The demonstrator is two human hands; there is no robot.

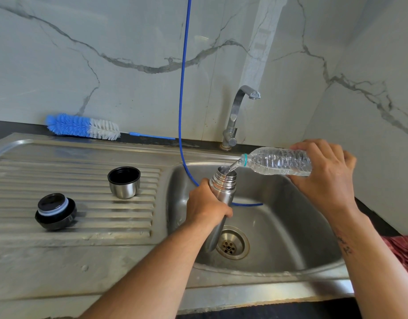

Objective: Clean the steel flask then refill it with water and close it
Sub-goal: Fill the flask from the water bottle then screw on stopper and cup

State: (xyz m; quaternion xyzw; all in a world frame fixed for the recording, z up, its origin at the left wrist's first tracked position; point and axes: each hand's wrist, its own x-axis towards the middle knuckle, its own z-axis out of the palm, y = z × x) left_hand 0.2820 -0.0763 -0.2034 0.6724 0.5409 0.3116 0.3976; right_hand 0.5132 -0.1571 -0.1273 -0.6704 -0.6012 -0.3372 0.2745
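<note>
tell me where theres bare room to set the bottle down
Free: the drainboard left of the cup and behind the stopper; also the flat rim in front. Crowded: the basin, with flask, hose and both hands.

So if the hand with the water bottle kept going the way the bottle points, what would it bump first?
Probably the steel flask. The right hand tips the plastic water bottle leftward and slightly down, its neck right over the flask's open mouth, which the left hand holds above the sink. Depth is hard to judge.
</note>
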